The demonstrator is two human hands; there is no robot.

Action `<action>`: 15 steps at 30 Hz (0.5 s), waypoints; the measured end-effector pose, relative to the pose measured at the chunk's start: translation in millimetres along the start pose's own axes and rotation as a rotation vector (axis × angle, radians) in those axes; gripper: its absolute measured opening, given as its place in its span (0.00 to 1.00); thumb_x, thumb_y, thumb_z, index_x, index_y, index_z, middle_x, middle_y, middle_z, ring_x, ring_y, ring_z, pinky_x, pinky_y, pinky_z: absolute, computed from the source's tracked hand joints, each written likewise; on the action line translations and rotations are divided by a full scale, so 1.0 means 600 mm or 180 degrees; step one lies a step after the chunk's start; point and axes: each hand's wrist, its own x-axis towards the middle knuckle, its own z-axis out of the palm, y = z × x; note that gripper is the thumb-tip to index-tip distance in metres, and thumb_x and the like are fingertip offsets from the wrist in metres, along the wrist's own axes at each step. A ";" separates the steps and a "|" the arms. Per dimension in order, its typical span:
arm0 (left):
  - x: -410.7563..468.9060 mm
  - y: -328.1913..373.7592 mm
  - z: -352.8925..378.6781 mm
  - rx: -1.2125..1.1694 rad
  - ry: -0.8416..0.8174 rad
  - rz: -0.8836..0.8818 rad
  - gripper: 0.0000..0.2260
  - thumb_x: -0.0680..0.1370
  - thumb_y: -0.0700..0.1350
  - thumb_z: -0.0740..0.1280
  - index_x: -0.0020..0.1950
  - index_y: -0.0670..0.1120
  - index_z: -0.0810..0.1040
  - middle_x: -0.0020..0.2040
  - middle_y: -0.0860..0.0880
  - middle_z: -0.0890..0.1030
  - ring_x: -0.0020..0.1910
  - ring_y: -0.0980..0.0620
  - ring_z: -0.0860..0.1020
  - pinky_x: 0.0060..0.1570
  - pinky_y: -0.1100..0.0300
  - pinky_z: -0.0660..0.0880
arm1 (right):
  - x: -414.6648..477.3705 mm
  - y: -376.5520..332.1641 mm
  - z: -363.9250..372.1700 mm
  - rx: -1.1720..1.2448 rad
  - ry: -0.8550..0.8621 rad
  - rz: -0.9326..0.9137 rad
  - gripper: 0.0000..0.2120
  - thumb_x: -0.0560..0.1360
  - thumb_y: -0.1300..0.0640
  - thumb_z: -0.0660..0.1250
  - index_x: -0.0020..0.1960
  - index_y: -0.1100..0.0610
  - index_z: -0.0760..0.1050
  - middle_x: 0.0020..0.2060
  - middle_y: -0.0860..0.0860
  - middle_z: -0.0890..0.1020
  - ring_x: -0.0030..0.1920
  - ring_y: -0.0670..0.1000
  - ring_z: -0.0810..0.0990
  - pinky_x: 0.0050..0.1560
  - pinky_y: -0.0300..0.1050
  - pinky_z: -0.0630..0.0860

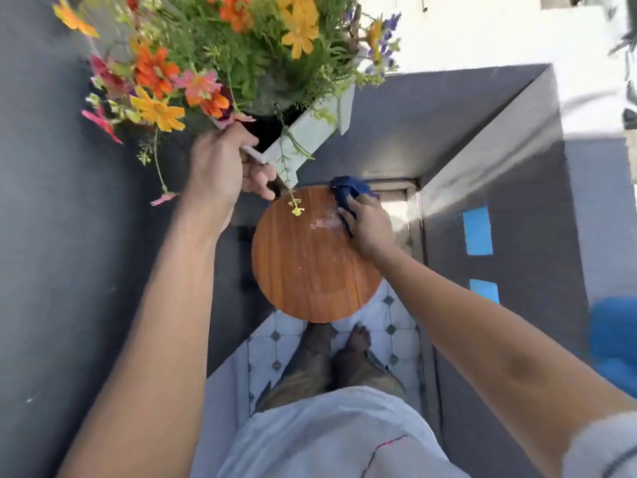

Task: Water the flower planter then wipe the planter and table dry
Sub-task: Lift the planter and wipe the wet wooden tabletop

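Hands: left hand (pixel 220 163) clamped on planter (pixel 310 132) rim corner, held off tabletop (pixel 303 270); right hand (pixel 368 225) closed around blue cloth (pixel 348 193), pressed at far edge.
Planter: likely heavy, rigid; rim grip, flowers (pixel 213 50) fragile.
Cloth: soft, crumpled.
Tabletop: wet smear (pixel 322 223) beside cloth.

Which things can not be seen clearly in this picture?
- Planter underside and far end, head view: hidden by flowers, cut by the top edge.
- Table legs: hidden under its round top.
- Cloth: partly covered by the right hand.
- Watering vessel: not in view.
- Left hand fingers: partly behind the planter rim.
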 end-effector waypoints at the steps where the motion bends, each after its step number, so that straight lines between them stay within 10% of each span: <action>1: 0.003 0.003 -0.001 -0.0038 0.0010 0.0020 0.09 0.77 0.37 0.57 0.38 0.44 0.71 0.19 0.50 0.75 0.21 0.50 0.72 0.20 0.62 0.72 | -0.009 -0.014 0.023 -0.0018 -0.0004 -0.0092 0.12 0.80 0.50 0.65 0.49 0.59 0.79 0.43 0.55 0.78 0.44 0.57 0.76 0.39 0.49 0.69; 15: 0.009 -0.022 -0.018 0.0021 -0.0037 -0.0041 0.04 0.76 0.37 0.58 0.45 0.37 0.70 0.24 0.41 0.74 0.20 0.50 0.73 0.20 0.61 0.73 | -0.190 -0.142 0.151 0.0031 -0.0931 -0.1012 0.13 0.79 0.55 0.65 0.63 0.56 0.75 0.49 0.54 0.75 0.50 0.57 0.75 0.30 0.52 0.74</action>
